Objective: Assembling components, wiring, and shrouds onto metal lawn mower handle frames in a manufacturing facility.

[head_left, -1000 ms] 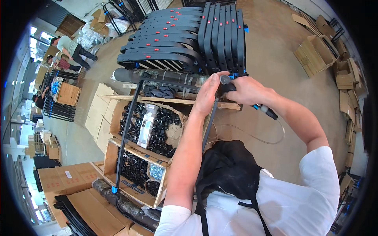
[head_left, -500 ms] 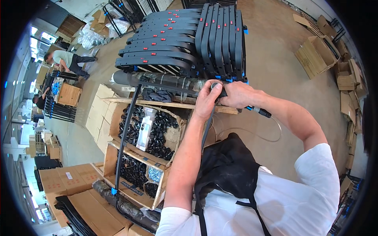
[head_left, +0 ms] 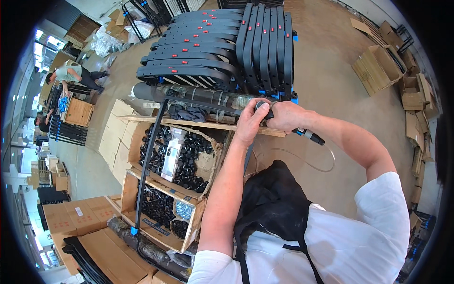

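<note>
Head view, looking down: air tool [head_left: 312, 136] at the far right corner of the black frame [head_left: 150, 151], near the right end of the padded bar [head_left: 147, 91]. Right grip [head_left: 287, 116] wrapped around its body, left grip [head_left: 248, 125] apparently closed about its dark round head. Best to hold square, brace left, leave the hose [head_left: 334, 162] slack. Cannot tell how well seated, with contact hidden.

White short-sleeved shirt [head_left: 357, 232], black apron [head_left: 269, 203], black straps [head_left: 244, 270]

Right grip [head_left: 287, 116] around black tool [head_left: 313, 137]; left grip [head_left: 249, 121] near black frame's [head_left: 145, 165] corner.
</note>
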The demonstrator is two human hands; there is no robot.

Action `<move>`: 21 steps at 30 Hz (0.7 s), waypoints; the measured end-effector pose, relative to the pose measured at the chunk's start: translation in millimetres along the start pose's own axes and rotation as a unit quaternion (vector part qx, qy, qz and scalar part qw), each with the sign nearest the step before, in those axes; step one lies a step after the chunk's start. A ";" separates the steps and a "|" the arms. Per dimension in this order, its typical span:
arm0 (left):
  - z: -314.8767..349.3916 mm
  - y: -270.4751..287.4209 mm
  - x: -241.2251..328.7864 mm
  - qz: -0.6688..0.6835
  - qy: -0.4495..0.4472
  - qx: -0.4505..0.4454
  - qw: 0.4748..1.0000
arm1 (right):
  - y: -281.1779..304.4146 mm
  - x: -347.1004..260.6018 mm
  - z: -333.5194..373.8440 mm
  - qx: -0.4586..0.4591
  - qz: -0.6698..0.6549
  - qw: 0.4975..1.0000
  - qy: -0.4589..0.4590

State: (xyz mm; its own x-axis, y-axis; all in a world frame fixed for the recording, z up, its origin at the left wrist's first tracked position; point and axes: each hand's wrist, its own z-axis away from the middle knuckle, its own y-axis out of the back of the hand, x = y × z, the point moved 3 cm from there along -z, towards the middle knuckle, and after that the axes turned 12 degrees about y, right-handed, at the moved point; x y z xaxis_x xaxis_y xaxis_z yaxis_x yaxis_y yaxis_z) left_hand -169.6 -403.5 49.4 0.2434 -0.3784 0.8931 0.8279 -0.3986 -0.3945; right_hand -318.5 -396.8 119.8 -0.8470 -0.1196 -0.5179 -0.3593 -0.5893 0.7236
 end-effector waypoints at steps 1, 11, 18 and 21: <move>-1.4 -1.1 -1.2 0.003 0.001 -0.004 1.000 | -2.2 2.4 -1.5 0.000 0.001 1.000 -0.005; -1.5 3.9 4.0 0.011 0.013 -0.056 0.998 | 0.2 -19.1 1.8 0.013 0.007 0.997 -0.071; -9.3 2.8 18.7 0.059 0.017 -0.093 0.994 | 4.2 -19.8 -2.9 0.037 -0.010 0.995 -0.093; -4.5 6.4 22.5 0.093 -0.006 -0.092 0.991 | 3.5 -28.7 -3.8 0.063 -0.014 0.995 -0.080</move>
State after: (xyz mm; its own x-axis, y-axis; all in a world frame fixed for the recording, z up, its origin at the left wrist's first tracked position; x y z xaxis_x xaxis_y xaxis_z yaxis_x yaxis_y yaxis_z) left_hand -161.1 -418.3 66.0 0.3906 -0.4499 0.8031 0.6618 -0.4691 -0.5847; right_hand -294.0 -398.5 135.5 -0.8843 0.0298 -0.4660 -0.4208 -0.4837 0.7675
